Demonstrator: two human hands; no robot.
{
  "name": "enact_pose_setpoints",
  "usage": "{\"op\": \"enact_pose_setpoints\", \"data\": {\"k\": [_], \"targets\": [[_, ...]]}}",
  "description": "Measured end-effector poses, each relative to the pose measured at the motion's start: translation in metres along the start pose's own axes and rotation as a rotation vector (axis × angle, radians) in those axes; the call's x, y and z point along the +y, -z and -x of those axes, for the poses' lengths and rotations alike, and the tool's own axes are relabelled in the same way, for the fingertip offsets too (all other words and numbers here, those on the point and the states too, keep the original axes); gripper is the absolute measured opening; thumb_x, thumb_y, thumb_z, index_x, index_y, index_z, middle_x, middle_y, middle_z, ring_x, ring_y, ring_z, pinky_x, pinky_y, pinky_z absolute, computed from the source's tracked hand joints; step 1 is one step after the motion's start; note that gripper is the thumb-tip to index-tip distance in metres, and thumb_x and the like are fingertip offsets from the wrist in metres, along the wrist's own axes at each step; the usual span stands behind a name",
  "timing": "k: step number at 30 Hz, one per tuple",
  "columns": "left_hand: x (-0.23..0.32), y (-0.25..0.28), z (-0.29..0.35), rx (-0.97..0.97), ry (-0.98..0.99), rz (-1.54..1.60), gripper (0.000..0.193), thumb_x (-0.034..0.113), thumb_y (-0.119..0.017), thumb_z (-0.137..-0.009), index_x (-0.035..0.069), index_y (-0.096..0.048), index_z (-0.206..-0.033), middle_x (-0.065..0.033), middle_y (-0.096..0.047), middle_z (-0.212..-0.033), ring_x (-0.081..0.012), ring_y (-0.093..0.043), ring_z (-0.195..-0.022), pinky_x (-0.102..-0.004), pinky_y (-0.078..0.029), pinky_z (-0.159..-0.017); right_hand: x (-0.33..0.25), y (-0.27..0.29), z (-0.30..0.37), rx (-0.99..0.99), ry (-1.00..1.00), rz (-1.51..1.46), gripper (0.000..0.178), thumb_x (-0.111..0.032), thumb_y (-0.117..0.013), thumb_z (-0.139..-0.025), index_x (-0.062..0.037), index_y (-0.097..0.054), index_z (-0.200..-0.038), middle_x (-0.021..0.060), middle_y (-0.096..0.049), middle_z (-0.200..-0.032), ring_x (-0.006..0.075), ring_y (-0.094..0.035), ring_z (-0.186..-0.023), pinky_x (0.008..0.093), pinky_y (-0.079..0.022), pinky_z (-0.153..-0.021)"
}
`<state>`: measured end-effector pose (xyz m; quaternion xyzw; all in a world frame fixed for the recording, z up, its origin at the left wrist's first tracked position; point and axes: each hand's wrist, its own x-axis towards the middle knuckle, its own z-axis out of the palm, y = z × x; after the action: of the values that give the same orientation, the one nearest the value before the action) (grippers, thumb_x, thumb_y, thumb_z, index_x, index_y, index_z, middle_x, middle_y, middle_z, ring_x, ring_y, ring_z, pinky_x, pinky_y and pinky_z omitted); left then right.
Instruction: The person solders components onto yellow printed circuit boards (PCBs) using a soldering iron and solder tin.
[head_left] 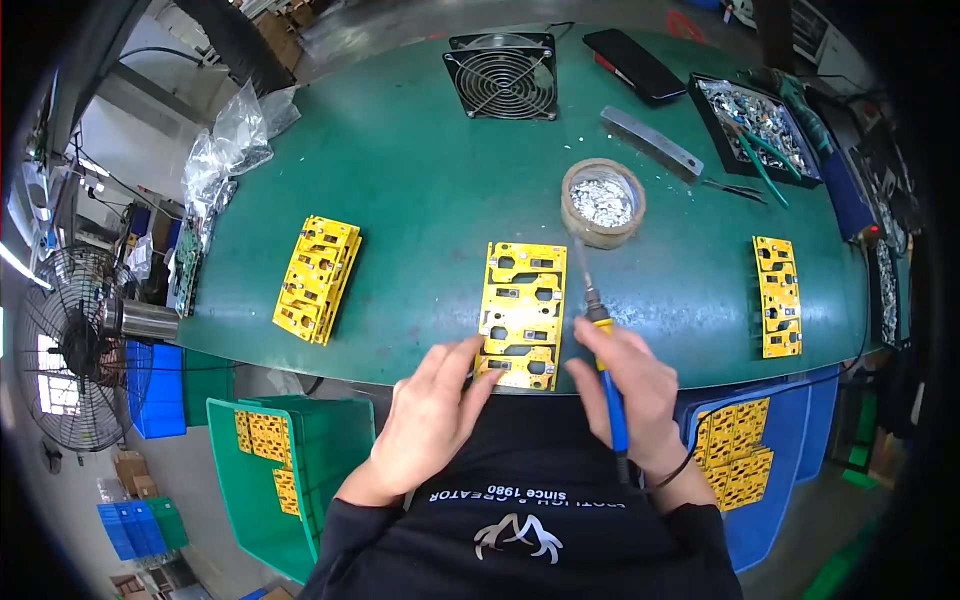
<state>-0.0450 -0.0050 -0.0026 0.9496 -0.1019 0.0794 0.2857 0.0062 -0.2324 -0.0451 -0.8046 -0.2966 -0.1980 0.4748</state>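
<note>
A yellow circuit board panel [513, 316] with cutouts lies on the green table at its near edge, in front of me. The thumb and fingers of my left hand [428, 412] grip its lower left corner. My right hand [636, 385] is closed around the blue and yellow handle of a soldering iron [613, 412], just right of the panel. The iron's tip points away from me, toward a round tan container [574, 222] holding silvery scraps. Whether the tip touches the container's rim I cannot tell.
Yellow boards are stacked left [318, 282] and more lie right [777, 297]. A small fan [504, 78], a black phone-like slab [640, 66], a metal bar [652, 143] and a parts tray with pliers [756, 130] stand farther back. Green [345, 425] and blue bins [775, 510] hold boards below.
</note>
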Motion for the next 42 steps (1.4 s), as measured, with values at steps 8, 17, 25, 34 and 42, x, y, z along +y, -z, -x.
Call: {"op": "enact_pose_setpoints", "data": {"k": [8, 17, 25, 34, 42], "targets": [[-0.004, -0.007, -0.032, 0.17, -0.118, 0.046, 0.015, -0.002, -0.072, -0.093, -0.001, -0.07, -0.107, -0.0137, -0.069, -0.101, -0.0315, -0.069, -0.076, -0.0373, -0.055, -0.066, 0.02, 0.016, -0.016, 0.167, -0.021, 0.25, 0.048, 0.001, -0.086, -0.079, -0.0009, -0.072, -0.125, 0.0113, -0.076, -0.088, 0.0225, -0.074, -0.074, 0.04, -0.055, -0.09], [0.0, -0.026, -0.042, 0.134, -0.175, -0.051, 0.022, -0.004, -0.071, -0.091, -0.003, -0.067, -0.113, -0.0158, -0.062, -0.108, -0.0347, -0.071, -0.078, -0.0426, -0.061, -0.065, -0.002, 0.013, -0.002, 0.123, -0.021, 0.004, 0.036, 0.001, -0.082, -0.077, 0.0019, -0.076, -0.112, 0.0092, -0.077, -0.084, 0.0208, -0.073, -0.07, 0.0444, -0.056, -0.091], [0.001, -0.036, -0.041, 0.167, -0.162, -0.104, 0.02, -0.003, -0.074, -0.089, -0.001, -0.071, -0.109, -0.0116, -0.066, -0.109, -0.0275, -0.071, -0.073, -0.0378, -0.058, -0.059, -0.004, 0.011, -0.001, 0.107, -0.048, -0.109, 0.024, 0.001, -0.078, -0.078, 0.0044, -0.077, -0.102, 0.0127, -0.077, -0.08, 0.0233, -0.074, -0.066, 0.0512, -0.057, -0.093], [0.002, -0.037, -0.039, 0.087, -0.17, -0.107, 0.031, -0.007, -0.07, -0.086, -0.006, -0.061, -0.116, -0.0188, -0.058, -0.116, -0.0376, -0.07, -0.085, -0.0442, -0.06, -0.072, 0.0, 0.006, -0.005, 0.124, -0.021, -0.104, 0.024, 0.001, -0.081, -0.077, 0.0033, -0.076, -0.1, 0.0127, -0.077, -0.082, 0.0223, -0.073, -0.064, 0.0494, -0.059, -0.09], [0.006, -0.037, -0.041, 0.133, -0.154, -0.167, 0.027, -0.006, -0.071, -0.088, -0.003, -0.069, -0.114, -0.0168, -0.063, -0.118, -0.0301, -0.073, -0.077, -0.0389, -0.06, -0.061, -0.001, 0.005, -0.005, 0.114, 0.004, -0.088, 0.027, 0.002, -0.082, -0.074, 0.002, -0.076, -0.101, 0.0091, -0.076, -0.078, 0.0195, -0.071, -0.059, 0.0463, -0.059, -0.089]]}}
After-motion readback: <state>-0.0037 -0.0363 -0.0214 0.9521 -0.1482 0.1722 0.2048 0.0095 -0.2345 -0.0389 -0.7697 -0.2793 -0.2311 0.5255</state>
